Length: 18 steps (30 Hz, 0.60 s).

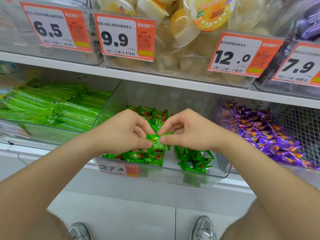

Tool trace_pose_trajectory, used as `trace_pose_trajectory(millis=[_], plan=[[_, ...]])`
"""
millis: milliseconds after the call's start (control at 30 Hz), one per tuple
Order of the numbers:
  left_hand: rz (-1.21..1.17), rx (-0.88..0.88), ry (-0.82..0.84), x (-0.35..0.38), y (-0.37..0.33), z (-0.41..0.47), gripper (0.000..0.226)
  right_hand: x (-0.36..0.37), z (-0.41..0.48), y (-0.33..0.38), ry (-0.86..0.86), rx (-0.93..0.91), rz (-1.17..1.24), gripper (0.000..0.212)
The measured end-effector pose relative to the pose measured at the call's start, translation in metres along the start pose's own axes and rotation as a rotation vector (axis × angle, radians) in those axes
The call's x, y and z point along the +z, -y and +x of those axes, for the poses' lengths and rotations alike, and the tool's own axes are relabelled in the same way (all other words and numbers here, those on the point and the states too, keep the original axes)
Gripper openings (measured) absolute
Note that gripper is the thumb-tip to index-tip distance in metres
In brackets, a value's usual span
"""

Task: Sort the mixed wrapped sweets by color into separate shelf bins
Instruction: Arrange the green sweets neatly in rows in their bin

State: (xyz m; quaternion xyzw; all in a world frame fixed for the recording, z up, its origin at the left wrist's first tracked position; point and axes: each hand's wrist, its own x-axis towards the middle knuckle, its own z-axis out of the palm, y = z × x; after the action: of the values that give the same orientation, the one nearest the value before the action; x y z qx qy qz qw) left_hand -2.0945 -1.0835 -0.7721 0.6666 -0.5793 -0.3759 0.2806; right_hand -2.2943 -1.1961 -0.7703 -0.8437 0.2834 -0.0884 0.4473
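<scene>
Over the middle clear bin (204, 179), both hands meet on one green wrapped sweet (156, 142). My left hand (124, 130) pinches its left side with thumb and fingers, and my right hand (185, 132) pinches its right side. Beneath them the bin holds several more green sweets (194, 161) with red markings. To the right, another bin holds purple wrapped sweets (270, 135). A bin on the left holds long green packets (57, 108).
The upper shelf carries clear bins of yellow jelly cups (187, 32) with orange price tags. A tag reading 27.8 (119, 168) sits on the middle bin's front. The white shelf edge (155, 80) runs just above the hands. My shoes (204, 227) stand on the floor below.
</scene>
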Motion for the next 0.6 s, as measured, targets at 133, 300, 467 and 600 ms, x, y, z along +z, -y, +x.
trace_pose_trajectory(millis=[133,300,467,600], plan=[[0.232,0.059,0.029,-0.002,0.008,0.001,0.016,0.007,0.003,-0.001,0.091,0.017,-0.128,0.016],[0.51,0.116,0.121,-0.006,0.018,-0.001,0.017,0.027,0.005,-0.003,0.119,-0.013,-0.471,0.017],[0.622,0.127,0.218,-0.008,0.026,0.001,0.039,0.037,0.007,-0.002,0.151,-0.037,-0.661,0.016],[0.648,0.142,0.185,-0.005,0.029,0.004,0.038,0.047,0.013,-0.002,0.167,-0.084,-0.715,0.011]])
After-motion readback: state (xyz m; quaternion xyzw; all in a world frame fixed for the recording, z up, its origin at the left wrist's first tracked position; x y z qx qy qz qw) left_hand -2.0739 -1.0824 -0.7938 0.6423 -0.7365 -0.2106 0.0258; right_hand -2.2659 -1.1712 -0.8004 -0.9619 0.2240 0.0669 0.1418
